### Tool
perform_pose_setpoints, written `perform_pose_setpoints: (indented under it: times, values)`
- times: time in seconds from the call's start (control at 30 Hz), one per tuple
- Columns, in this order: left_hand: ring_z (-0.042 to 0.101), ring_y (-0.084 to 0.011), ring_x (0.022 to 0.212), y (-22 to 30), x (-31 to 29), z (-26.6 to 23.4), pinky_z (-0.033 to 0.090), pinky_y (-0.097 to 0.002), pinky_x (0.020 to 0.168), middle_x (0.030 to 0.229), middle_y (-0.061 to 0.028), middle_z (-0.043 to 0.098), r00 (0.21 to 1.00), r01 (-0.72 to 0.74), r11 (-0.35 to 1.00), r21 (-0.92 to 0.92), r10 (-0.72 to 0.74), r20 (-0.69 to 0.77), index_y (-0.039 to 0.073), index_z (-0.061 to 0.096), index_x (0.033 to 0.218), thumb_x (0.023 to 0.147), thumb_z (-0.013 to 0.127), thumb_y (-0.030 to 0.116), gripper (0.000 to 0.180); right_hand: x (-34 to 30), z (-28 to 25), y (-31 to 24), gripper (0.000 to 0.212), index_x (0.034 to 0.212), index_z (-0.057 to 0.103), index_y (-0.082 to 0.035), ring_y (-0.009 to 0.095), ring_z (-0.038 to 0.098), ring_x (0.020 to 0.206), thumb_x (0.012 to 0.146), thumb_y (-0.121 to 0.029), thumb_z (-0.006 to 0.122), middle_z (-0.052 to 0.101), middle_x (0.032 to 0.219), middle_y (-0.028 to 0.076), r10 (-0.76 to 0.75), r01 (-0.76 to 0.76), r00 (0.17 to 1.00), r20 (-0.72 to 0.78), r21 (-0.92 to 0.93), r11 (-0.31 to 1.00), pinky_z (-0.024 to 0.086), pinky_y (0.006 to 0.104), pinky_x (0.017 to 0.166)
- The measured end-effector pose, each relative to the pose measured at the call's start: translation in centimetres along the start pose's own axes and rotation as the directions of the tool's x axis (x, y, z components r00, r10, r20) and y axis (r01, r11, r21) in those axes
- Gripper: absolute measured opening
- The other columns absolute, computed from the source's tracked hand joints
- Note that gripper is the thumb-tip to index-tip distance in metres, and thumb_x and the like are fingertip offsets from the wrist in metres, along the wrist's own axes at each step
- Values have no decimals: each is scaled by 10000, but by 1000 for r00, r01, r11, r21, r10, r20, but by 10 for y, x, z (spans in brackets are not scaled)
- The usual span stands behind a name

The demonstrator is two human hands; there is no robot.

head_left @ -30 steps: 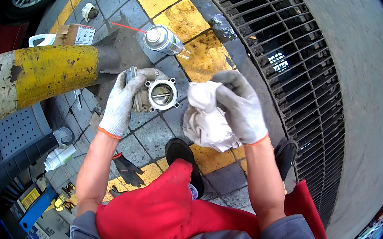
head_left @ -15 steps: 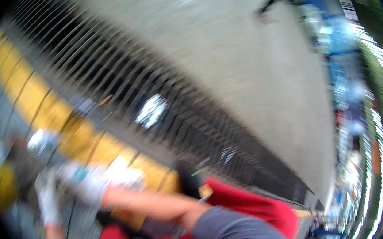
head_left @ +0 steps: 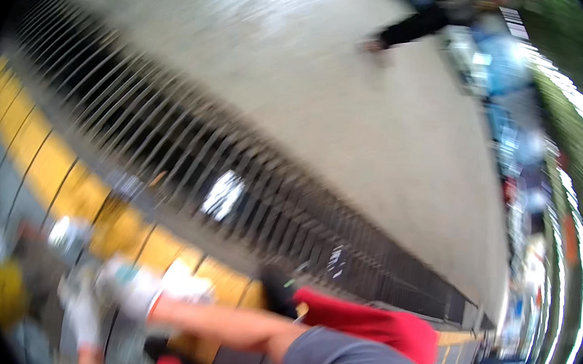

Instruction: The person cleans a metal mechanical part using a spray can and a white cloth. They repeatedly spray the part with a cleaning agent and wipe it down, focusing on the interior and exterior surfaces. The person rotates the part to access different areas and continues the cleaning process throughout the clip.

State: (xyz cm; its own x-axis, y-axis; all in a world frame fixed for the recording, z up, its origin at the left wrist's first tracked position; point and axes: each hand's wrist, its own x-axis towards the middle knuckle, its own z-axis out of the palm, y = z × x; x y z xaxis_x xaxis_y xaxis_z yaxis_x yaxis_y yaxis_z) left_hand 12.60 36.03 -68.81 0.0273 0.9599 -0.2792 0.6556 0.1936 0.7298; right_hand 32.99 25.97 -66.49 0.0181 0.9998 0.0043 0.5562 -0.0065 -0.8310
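Note:
Both of my hands wear white gloves and meet at the lower left, blurred by motion. My right hand [head_left: 127, 287] has a teal patch on the glove, and its bare forearm leads back to a grey sleeve. Just below and to the left is my left hand [head_left: 83, 318], its forearm entering from the lower edge. Something pale and brownish [head_left: 87, 279] shows between the gloves, too smeared to name. Beside the hands lie a dark grey-brown bundle [head_left: 40, 272] and a yellow object [head_left: 0, 289]. My fingers are too smeared to read their grip.
A long slatted metal grating [head_left: 168, 132] crosses the view, with a shiny silver piece [head_left: 224, 194] on it. Yellow-painted paving [head_left: 55, 169] borders it. Red-trousered legs [head_left: 368, 327] are near my right arm. Beyond the grating, a dark-sleeved arm [head_left: 417, 27] reaches over grey floor [head_left: 356, 117].
My gloved hands appear slightly further right and remain close together. The dark-sleeved arm at the top has come further into view, and the whole view has shifted a little.

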Motion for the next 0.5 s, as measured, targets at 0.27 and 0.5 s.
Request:
perform_pose_setpoints:
  times: [0.27,0.5]
  values:
    - [609,-321,1284,46,-28,36,485,-426,1106,1401,-241,586,994,-73,995,-73,79,79,-47,451,1504,976,797,425,788,4,-15,0,347,1167,670,41,465,727,962,935,-211,724,728,1060,296,337,-381,876,-345,-66,922,597,507,832]
    - [647,-227,1169,92,-55,13,536,-379,1016,1318,-174,659,989,149,970,-195,-146,30,-18,468,1473,1012,786,394,695,-18,-86,6,408,1261,724,-5,264,749,972,993,-312,723,768,1074,179,709,-539,705,-1,649,537,578,392,915]
